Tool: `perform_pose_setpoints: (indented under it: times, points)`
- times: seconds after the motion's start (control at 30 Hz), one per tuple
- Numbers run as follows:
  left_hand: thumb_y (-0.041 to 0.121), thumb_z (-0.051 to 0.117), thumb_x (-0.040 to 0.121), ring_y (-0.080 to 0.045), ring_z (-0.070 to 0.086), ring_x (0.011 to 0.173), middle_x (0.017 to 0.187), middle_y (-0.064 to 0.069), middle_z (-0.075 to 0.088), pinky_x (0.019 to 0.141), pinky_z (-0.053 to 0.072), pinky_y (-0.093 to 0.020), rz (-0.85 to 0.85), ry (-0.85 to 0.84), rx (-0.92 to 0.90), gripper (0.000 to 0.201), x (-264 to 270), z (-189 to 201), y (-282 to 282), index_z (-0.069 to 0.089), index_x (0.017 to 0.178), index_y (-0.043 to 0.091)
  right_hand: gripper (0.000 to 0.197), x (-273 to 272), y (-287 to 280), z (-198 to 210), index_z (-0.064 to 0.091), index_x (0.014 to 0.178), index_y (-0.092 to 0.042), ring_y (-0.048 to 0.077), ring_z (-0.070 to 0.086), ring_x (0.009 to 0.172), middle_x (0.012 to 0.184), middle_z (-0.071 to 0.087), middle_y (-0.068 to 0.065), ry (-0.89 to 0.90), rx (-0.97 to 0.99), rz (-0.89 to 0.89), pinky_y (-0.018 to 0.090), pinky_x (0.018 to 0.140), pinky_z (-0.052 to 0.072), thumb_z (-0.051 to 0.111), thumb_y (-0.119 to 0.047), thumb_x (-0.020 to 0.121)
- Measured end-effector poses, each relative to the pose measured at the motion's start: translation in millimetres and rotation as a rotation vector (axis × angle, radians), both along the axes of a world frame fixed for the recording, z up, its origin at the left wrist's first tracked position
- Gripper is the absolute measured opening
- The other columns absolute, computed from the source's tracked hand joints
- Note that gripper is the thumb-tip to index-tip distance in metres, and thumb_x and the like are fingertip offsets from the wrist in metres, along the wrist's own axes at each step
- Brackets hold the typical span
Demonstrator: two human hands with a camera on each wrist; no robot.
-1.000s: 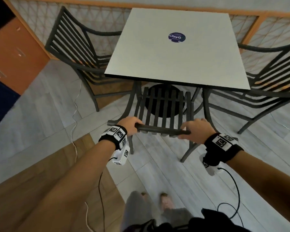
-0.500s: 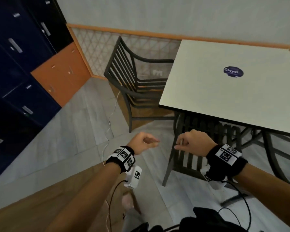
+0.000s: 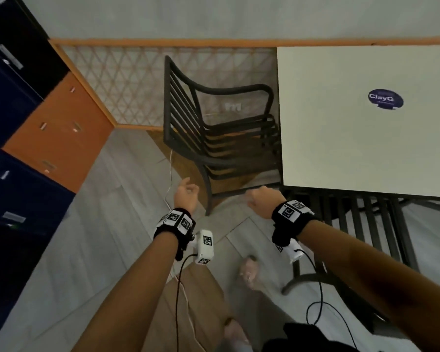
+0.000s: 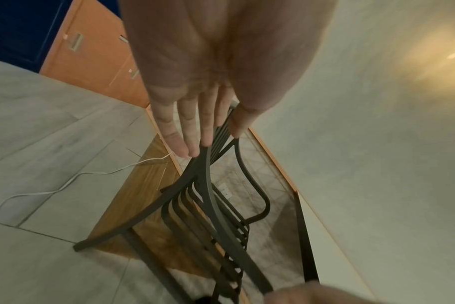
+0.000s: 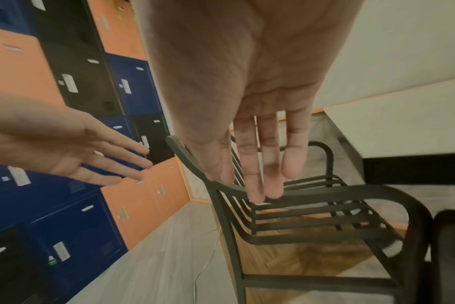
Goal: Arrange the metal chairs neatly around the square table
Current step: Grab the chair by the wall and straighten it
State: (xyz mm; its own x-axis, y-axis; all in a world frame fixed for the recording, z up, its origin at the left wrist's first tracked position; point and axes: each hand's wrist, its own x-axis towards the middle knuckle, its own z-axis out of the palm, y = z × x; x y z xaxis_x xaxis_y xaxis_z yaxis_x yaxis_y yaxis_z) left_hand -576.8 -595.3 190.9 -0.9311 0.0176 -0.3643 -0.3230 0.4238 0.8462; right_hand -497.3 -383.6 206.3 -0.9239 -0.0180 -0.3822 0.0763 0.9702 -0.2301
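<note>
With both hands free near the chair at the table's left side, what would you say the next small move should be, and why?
Probably reach forward and grip the backrest of the left chair with both hands. The left hand and right hand hover open, holding nothing, just short of it. That chair stands out from the square table, while the near chair is already tucked under its edge.

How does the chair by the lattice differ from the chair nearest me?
The lattice chair stands mostly clear of the table, its seat and armrests in view; the near chair is tucked under the table, with only its slatted back showing. The lattice chair sits at the table's left side, the near chair at its front. Both are dark slatted metal.
</note>
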Motion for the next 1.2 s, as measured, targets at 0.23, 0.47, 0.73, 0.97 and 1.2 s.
perform_pose_setpoints:
  times: [0.23, 0.47, 0.73, 0.97, 1.2]
  points:
    - [0.021, 0.053, 0.090, -0.035, 0.050, 0.128, 0.140, -0.019, 0.048, 0.105, 0.044, -0.053, 0.183, -0.024, 0.093, 0.069, -109.8, -39.1, 11.3, 0.019, 0.150, 0.013, 0.029, -103.5, 13.0, -67.0, 0.053, 0.119, -0.007, 0.037, 0.059, 0.107, 0.120, 0.060, 0.019, -0.151, 0.034, -0.208, 0.045, 0.087, 0.049, 0.040, -0.012, 0.094]
    - [0.022, 0.040, 0.100, -0.032, 0.046, 0.133, 0.147, -0.020, 0.042, 0.106, 0.034, -0.025, 0.372, 0.093, 0.134, 0.057, -167.4, -45.3, 38.6, 0.017, 0.149, 0.004, 0.059, -184.3, 43.9, -128.9, 0.029, 0.140, -0.015, 0.034, 0.043, 0.126, 0.145, 0.035, 0.014, -0.074, 0.023, -0.243, 0.049, 0.097, 0.046, 0.046, 0.003, 0.087]
    - [0.018, 0.027, 0.100, -0.023, 0.053, 0.118, 0.134, -0.017, 0.055, 0.111, 0.037, -0.048, 0.502, -0.049, 0.255, 0.048, -208.5, -79.3, 46.7, 0.021, 0.148, 0.016, 0.053, -235.6, 76.3, -181.1, 0.031, 0.139, -0.014, 0.029, 0.026, 0.140, 0.150, 0.033, 0.011, -0.124, 0.024, -0.284, 0.050, 0.116, 0.022, 0.050, -0.032, 0.093]
    - [0.016, 0.023, 0.102, -0.028, 0.047, 0.128, 0.144, -0.017, 0.044, 0.102, 0.043, -0.052, 0.513, -0.118, 0.404, 0.045, -259.2, -76.7, 47.0, 0.022, 0.147, 0.021, 0.041, -273.9, 85.5, -189.4, 0.040, 0.130, -0.021, 0.034, 0.041, 0.125, 0.135, 0.050, 0.011, -0.146, 0.126, -0.283, 0.052, 0.111, 0.026, 0.041, -0.042, 0.096]
    - [0.016, 0.023, 0.102, -0.028, 0.050, 0.127, 0.131, -0.013, 0.051, 0.099, 0.045, -0.055, 0.468, -0.139, 0.467, 0.043, -295.9, -67.3, 63.7, 0.023, 0.146, 0.017, 0.037, -294.3, 89.9, -180.0, 0.036, 0.133, -0.025, 0.034, 0.030, 0.133, 0.139, 0.044, 0.011, -0.244, 0.094, -0.374, 0.064, 0.112, 0.015, 0.039, -0.033, 0.098]
